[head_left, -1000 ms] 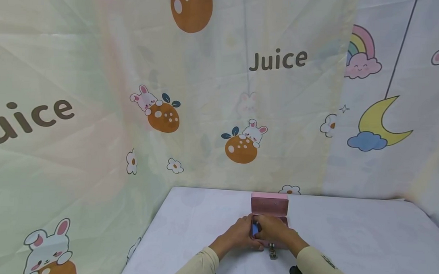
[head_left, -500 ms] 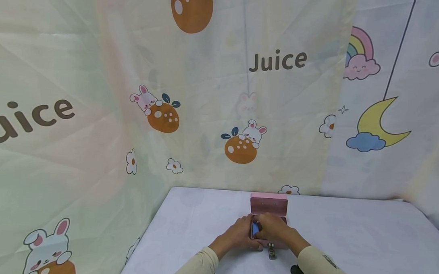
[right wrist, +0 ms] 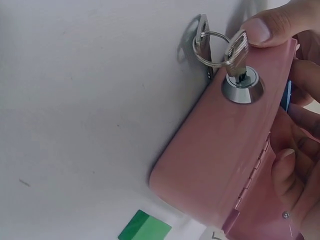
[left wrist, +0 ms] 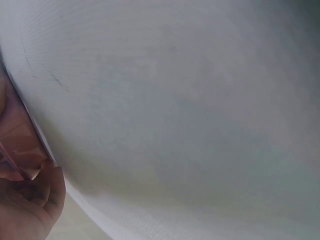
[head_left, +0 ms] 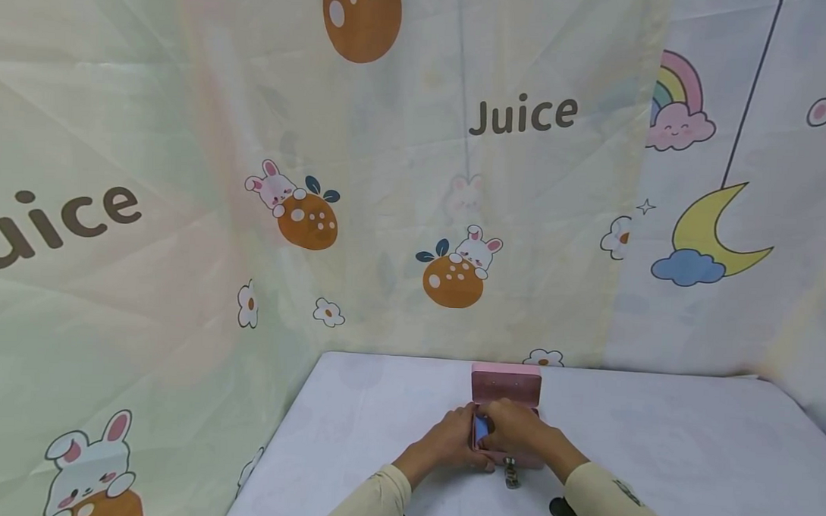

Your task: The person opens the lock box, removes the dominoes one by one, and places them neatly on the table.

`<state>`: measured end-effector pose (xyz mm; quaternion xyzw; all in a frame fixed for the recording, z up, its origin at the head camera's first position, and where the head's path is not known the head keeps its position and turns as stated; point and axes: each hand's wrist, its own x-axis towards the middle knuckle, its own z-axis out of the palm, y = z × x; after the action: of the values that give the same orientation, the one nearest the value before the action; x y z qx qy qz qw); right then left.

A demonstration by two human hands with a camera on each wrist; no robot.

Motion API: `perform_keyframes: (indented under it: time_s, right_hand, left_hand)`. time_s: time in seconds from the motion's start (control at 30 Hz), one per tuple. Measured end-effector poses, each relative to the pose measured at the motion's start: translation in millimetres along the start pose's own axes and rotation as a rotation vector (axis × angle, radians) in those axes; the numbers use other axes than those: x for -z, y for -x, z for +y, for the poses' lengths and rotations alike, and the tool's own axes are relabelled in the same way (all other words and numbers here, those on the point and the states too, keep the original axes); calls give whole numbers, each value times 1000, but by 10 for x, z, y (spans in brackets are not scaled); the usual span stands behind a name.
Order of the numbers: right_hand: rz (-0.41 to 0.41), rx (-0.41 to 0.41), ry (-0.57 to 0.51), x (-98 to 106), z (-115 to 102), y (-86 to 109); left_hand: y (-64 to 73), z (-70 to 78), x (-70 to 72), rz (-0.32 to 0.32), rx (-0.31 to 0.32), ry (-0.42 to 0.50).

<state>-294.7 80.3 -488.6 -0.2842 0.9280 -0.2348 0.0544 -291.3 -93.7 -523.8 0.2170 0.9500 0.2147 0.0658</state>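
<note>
In the head view, a small pink metal lockbox [head_left: 522,461] stands with its lid [head_left: 506,386] raised at the back. My left hand [head_left: 453,440] grips its left side, with the thumb [right wrist: 272,25] along the front. Reaching over the opening, my right hand [head_left: 512,427] has curled fingers at a flat blue object [head_left: 481,429] inside and seems to pinch it. Only a strip of that blue object [right wrist: 287,95] shows in the right wrist view, so its kind is unclear. A key [right wrist: 237,52] sits in the round front lock [right wrist: 243,87], with a second key [right wrist: 203,42] on the ring.
The box is on a white-covered table [head_left: 652,441]. Behind it hangs a printed cloth [head_left: 521,292] with rabbits and oranges. A green patch [right wrist: 145,227] appears beyond the box's end in the right wrist view. A black strap piece [head_left: 564,514] is at my right sleeve.
My right hand rises very slightly over the box, and its sleeve shifts a little to the right. The left hand and the box stay where they were.
</note>
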Motion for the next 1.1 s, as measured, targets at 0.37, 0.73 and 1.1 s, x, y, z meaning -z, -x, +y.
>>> perform_keyframes:
  time_s: [0.37,0.73,1.1]
  right_hand:
    - [17,3,14,60,36,5]
    - [20,13,-9,157,28,94]
    - [14,-36,3,184,105,147]
  left_hand:
    - [-5,12,11,-4,11,10]
    - [-17,-5,-7,0,11,9]
    - [-23,-31,-30,1,-10,25]
